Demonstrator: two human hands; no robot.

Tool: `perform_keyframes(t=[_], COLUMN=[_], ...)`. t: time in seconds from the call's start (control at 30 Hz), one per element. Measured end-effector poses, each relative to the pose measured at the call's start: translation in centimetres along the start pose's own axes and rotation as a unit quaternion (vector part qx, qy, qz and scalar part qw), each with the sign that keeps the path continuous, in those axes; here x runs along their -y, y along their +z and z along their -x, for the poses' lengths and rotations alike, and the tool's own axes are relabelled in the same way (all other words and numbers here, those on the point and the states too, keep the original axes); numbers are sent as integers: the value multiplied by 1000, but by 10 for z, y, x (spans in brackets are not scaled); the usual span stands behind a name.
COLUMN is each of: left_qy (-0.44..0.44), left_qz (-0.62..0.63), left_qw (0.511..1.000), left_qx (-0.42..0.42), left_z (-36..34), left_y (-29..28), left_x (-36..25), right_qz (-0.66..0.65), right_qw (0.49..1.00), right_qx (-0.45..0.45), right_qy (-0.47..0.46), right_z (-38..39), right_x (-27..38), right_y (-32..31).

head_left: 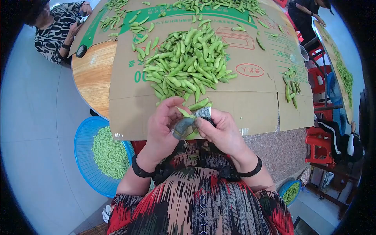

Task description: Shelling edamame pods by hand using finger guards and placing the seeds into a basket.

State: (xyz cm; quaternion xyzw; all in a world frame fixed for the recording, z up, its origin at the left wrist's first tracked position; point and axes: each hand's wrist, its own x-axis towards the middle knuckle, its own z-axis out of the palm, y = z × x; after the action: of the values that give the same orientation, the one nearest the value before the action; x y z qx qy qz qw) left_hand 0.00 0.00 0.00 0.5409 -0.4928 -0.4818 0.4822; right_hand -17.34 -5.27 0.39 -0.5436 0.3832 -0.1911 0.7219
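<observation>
My left hand point(164, 127) grips a green bean pod point(185, 112), with a dark covering on its thumb. My right hand point(221, 133) pinches the same pod near its end; some of its fingers wear grey knitted and dark coverings. Just beyond both hands, a large heap of green pods point(188, 60) lies on flattened cardboard point(250, 109). Below and left of the cardboard, a blue plastic basket point(82, 152) holds shelled green beans point(107, 150).
A wooden round table point(90, 78) sits under the cardboard. A person point(53, 37) works at the upper left. At right are another table point(329, 55) with pods, red stools point(319, 143), people point(303, 13) and a second basket point(282, 188). A smaller pod pile point(291, 90) lies on the cardboard's right.
</observation>
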Motion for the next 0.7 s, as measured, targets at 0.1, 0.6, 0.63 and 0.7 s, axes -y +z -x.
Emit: perform_keyframes(t=[0.1,0.6,0.63,0.7], left_qy=[30,62,64,136], left_qz=[0,-162,-162,-161], left_qw=[1000,983,983,977], left_qx=[-3,63,63,-28], left_z=[2,8,7,1], left_y=[-3,-8,-6,1], left_x=[4,-13,-11,-6], right_qz=[30,511,467,422], right_qw=[999,826,843,856], right_qx=[-7,-168,-183,-196], right_qy=[-28,-168,-196,-226], right_z=[-1,-11,-12,-10], right_x=[0,15,10,9], right_y=[-1,-30,-31,-31])
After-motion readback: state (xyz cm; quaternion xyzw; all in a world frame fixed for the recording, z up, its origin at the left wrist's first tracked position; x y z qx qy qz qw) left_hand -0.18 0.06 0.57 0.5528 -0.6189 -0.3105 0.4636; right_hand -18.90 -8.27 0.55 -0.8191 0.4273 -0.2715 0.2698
